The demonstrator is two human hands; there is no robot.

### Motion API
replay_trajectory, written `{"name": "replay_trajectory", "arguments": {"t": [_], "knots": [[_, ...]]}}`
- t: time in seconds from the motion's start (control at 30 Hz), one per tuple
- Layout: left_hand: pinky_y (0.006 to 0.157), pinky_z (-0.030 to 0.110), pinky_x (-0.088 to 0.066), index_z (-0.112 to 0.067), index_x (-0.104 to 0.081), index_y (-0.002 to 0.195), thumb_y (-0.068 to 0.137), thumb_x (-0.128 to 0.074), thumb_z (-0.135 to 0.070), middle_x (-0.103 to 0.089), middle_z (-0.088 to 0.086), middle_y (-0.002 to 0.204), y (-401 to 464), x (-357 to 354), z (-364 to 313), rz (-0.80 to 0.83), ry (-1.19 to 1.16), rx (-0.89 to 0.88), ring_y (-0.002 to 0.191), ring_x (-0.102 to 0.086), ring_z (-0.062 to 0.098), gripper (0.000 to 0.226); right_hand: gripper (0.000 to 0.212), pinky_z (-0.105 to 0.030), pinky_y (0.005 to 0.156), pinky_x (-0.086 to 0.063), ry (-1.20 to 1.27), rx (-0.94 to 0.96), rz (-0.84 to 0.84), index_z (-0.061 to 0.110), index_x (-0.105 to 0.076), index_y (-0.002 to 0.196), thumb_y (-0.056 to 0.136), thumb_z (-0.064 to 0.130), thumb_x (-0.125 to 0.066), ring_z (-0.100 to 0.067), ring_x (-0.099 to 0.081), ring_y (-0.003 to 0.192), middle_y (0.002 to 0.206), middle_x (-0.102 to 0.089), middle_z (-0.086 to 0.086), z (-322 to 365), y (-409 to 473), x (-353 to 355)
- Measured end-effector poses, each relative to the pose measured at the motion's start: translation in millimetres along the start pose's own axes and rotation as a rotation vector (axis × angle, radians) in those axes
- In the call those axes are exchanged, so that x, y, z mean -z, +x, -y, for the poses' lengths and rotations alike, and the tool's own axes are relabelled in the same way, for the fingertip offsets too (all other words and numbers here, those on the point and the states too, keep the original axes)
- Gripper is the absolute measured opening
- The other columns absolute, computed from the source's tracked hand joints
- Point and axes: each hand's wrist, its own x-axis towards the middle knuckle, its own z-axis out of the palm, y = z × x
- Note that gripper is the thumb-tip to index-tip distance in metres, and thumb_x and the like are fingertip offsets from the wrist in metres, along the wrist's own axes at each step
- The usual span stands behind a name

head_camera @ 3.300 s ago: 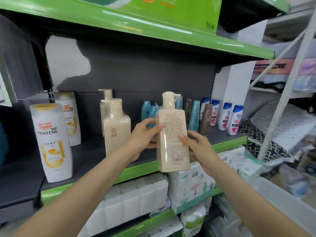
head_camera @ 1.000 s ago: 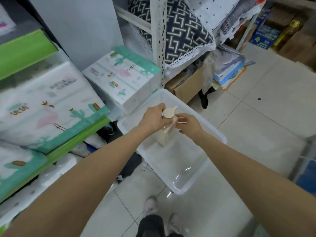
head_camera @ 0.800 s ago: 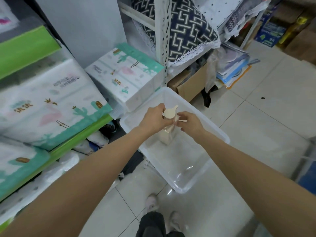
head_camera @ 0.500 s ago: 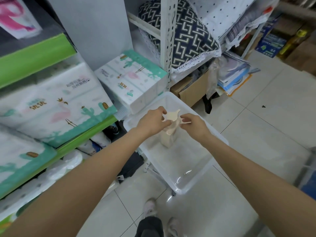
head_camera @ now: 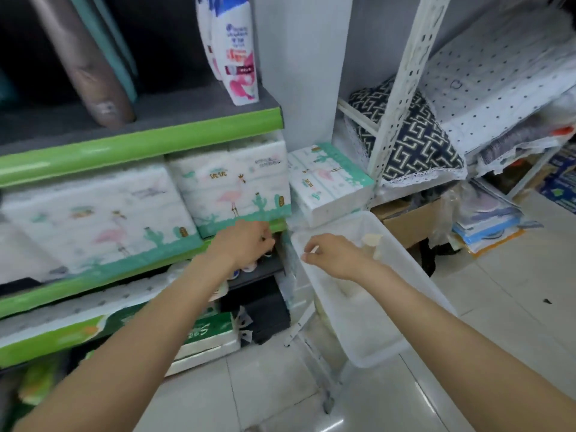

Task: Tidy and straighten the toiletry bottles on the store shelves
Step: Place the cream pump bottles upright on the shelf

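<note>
A cream pump bottle (head_camera: pixel 372 244) stands in the clear plastic bin (head_camera: pixel 374 338) on the floor beside the shelving, its pump head poking up near the bin's far wall; the lower body is mostly hidden behind the right hand (head_camera: pixel 335 257). That hand hovers above the bin, just left of the pump, fingers (head_camera: pixel 308 249) loosely curled with nothing between them. The frame is smeared here, so I would not swear whether it brushes the bottle.

The left hand (head_camera: pixel 246 244) hangs apart from the bin, in front of the green shelf edge (head_camera: pixel 140 141) lower down, its fingers bent inward and holding nothing that I can make out.

Up on the dark shelf a white and pink shampoo bottle (head_camera: pixel 238 54) stands at the right end, near the lip, with another just behind it. Further left a brown bottle (head_camera: pixel 84 63) leans across, and a teal one (head_camera: pixel 117 42) sits behind that. Packs of flamingo-print tissue (head_camera: pixel 230 188) fill the shelf below. To the right, a patterned navy cushion (head_camera: pixel 411 132) rests on a white metal rack (head_camera: pixel 402 88).
</note>
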Motion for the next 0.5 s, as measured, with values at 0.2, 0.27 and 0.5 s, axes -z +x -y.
{"name": "replay_trajectory", "arguments": {"t": [0.2,0.27,0.5], "knots": [[0.083,0.038,-0.048,-0.021,-0.057,0.116,0.096,-0.041,-0.036,-0.062,0.010,0.116,-105.7,34.2,113.5,0.002,-0.044,0.194,0.104,-0.057,0.028,0.030,0.034,-0.034,0.070,-0.045,-0.205,0.200,0.102,-0.006,-0.062,0.093,0.093,0.026,-0.050,-0.037,-0.060,0.098,0.094,-0.064,-0.024,118.9,14.1,-51.4],[0.082,0.036,-0.048,-0.021,-0.059,0.112,0.095,-0.044,-0.035,-0.064,0.009,0.111,-142.7,44.3,152.5,-0.012,-0.071,0.275,0.101,-0.059,0.027,0.027,0.035,-0.041,0.081,-0.049,-0.259,0.266,0.137,-0.007,-0.061,0.105,0.093,0.024,-0.049,-0.038,-0.059,0.101,0.108,-0.063,-0.026,162.4,15.0,-71.8],[0.082,0.038,-0.049,-0.010,-0.062,0.103,0.095,-0.042,-0.027,-0.065,0.012,0.106,-265.5,86.0,273.7,-0.186,-0.123,0.434,0.093,-0.057,0.029,0.028,0.030,-0.034,0.086,-0.048,-0.376,0.445,0.188,0.010,-0.060,0.115,0.094,0.031,-0.051,-0.024,-0.059,0.101,0.115,-0.061,-0.008,312.3,10.8,-153.4]]}}
